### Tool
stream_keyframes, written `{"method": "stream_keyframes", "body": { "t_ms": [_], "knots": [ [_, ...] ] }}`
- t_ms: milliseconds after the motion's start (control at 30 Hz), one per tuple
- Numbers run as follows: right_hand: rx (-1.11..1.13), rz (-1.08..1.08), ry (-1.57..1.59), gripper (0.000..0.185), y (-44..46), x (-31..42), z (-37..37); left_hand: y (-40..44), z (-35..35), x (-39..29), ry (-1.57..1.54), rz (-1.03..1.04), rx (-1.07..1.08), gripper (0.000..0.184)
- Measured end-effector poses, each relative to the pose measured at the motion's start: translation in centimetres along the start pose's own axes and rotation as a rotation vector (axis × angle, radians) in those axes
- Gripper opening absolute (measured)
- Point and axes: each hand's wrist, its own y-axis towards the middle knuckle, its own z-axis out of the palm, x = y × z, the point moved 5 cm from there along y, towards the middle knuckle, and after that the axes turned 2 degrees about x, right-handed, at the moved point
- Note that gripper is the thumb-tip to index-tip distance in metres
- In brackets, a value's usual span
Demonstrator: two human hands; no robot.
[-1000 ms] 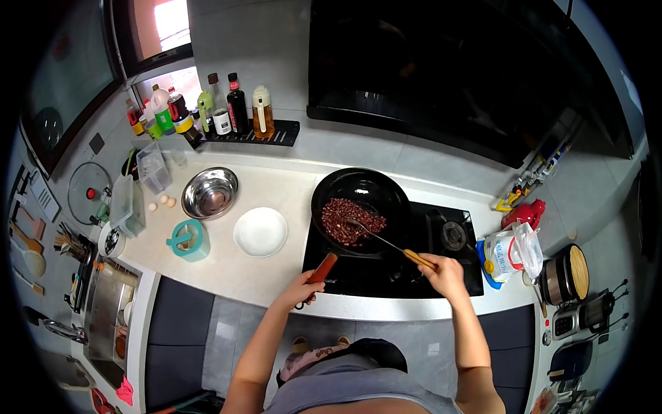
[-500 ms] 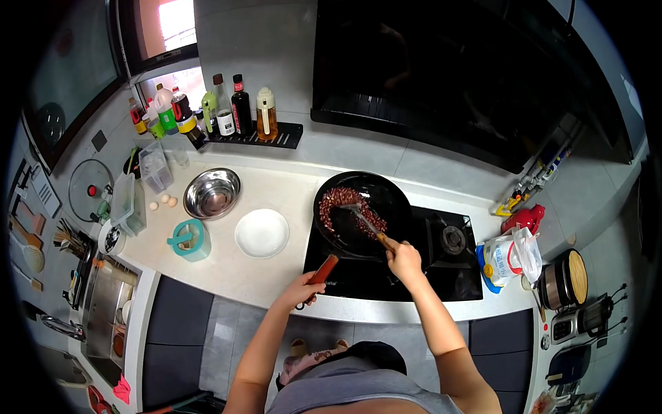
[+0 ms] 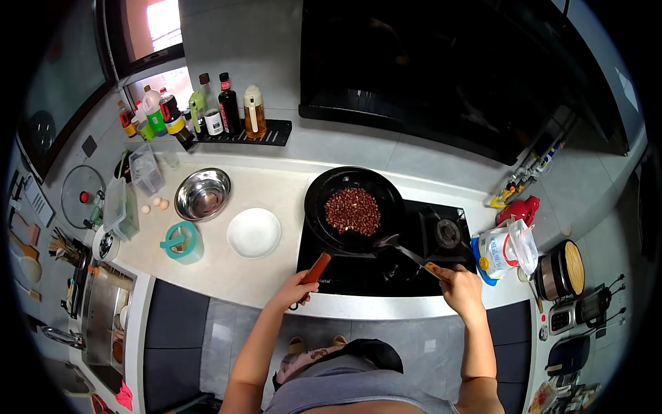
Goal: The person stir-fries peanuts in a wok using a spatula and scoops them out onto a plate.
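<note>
My left hand (image 3: 298, 289) is wrapped round the reddish-brown handle of a black wok (image 3: 316, 224), which sits on the left side of the black gas stove (image 3: 352, 279). Reddish-brown peanuts (image 3: 353, 211), as they appear, lie gathered in the middle of the wok. In my right hand (image 3: 460, 290) is a metal spatula (image 3: 407, 252), gripped by its wooden handle. Its blade is near the wok's lower right rim, outside the peanuts; whether it touches the rim I cannot tell.
Left of the stove stand a white bowl (image 3: 254, 213), a steel bowl (image 3: 179, 200) and a teal-lidded container (image 3: 196, 249). Several eggs lie further left. Bottles fill a wall shelf (image 3: 279, 131). A second burner (image 3: 448, 234) and a white bag (image 3: 498, 252) are on the right.
The spatula has left the peanuts and moved right and down with my right hand. The peanuts have shifted from spread along the wok's side into a round heap. My left hand keeps the handle.
</note>
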Motion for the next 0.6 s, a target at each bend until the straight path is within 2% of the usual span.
{"method": "stream_keyframes", "body": {
  "t_ms": [200,367,533,600],
  "knots": [
    [-0.006,-0.052,0.087,0.039,5.5,3.0,8.1,-0.3,0.0,-0.3,-0.011,-0.002,0.001,0.031],
    [-0.172,0.006,0.204,0.04,10.1,4.4,13.7,-0.4,0.0,-0.5,-0.023,0.006,0.0,0.032],
    [-0.201,0.109,0.161,0.039,7.9,2.5,12.7,-0.4,0.1,-0.4,-0.027,0.0,0.0,0.033],
    [-0.184,0.059,0.11,0.041,5.5,0.9,11.0,-0.3,0.1,-0.4,-0.011,-0.006,0.002,0.033]
  ]
}}
